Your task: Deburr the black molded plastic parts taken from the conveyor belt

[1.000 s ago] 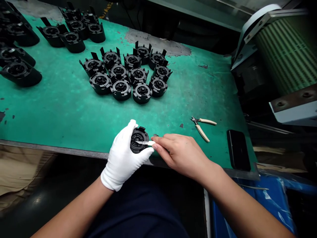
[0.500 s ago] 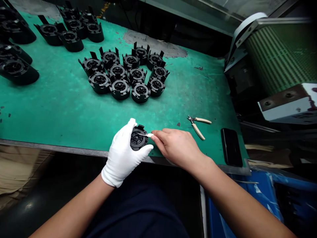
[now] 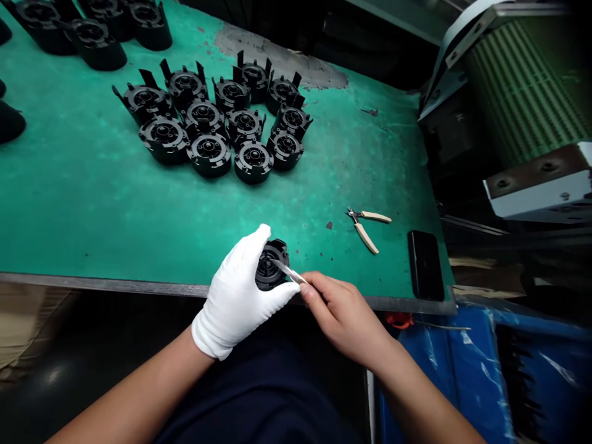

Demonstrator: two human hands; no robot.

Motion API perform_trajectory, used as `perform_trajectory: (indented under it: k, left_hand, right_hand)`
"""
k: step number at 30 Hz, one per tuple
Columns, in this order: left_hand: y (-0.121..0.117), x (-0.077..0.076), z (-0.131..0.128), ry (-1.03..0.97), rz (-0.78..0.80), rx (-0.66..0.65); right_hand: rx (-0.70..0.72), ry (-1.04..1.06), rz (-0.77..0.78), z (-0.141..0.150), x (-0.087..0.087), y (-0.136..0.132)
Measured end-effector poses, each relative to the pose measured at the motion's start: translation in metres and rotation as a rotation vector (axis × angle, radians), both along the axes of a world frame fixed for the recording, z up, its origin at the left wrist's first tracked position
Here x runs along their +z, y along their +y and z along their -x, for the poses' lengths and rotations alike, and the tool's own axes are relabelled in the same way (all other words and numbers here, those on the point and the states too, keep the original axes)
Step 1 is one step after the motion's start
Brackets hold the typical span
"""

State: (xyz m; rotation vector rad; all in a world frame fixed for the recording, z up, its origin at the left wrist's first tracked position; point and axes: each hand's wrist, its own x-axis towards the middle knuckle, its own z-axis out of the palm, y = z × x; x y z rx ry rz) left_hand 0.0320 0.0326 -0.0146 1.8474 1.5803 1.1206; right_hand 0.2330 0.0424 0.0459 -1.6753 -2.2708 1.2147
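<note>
My left hand (image 3: 243, 290), in a white glove, is closed around a round black plastic part (image 3: 272, 266) near the bench's front edge. Concentric rings and small openings show on its upturned face. Bare, my right hand (image 3: 342, 308) pinches the handle of a small knife (image 3: 291, 271), whose handle is mostly hidden in the fingers. The blade reaches across the part's rim, its tip over the inner rings; whether it touches them I cannot tell. Beyond my hands, several similar black parts (image 3: 209, 154) stand grouped on the green bench top (image 3: 115, 216).
Side cutters (image 3: 363, 229) with cream handles lie spread on the right, near a black phone (image 3: 425, 265). More black parts (image 3: 95, 44) stand at the far left. A machine with a green ribbed belt (image 3: 527, 92) borders the right side, above blue plastic-wrapped bins (image 3: 435, 364).
The view has shifted, moving the grouped parts leftward in the picture. My right hand has come lower and the knife now slants up to the left across the part, more of its blade showing.
</note>
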Motion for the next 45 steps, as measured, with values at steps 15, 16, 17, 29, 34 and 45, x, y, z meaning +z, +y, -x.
perform_trajectory:
  k: [15,16,17,29,34,45]
  left_hand:
    - [0.002,0.001,0.001,0.028,0.023,-0.013]
    - [0.002,0.001,0.001,0.030,0.029,-0.023]
    - [0.003,0.002,0.001,0.032,0.036,-0.036]
    - [0.004,0.001,0.003,0.029,0.030,-0.060]
    - [0.004,0.001,0.003,0.035,0.018,-0.069]
    - [0.005,0.004,0.003,0.053,0.018,-0.064]
  right_hand:
    - [0.116,-0.038,-0.066,0.000,-0.014,-0.001]
    - [0.146,-0.037,-0.068,-0.001,-0.014,0.001]
    - [0.179,-0.043,-0.071,-0.002,-0.013,0.003]
    - [0.296,-0.249,-0.198,-0.006,0.008,0.023]
    - [0.320,-0.279,-0.199,-0.004,0.014,0.025]
    - [0.425,-0.310,-0.135,-0.010,0.025,0.035]
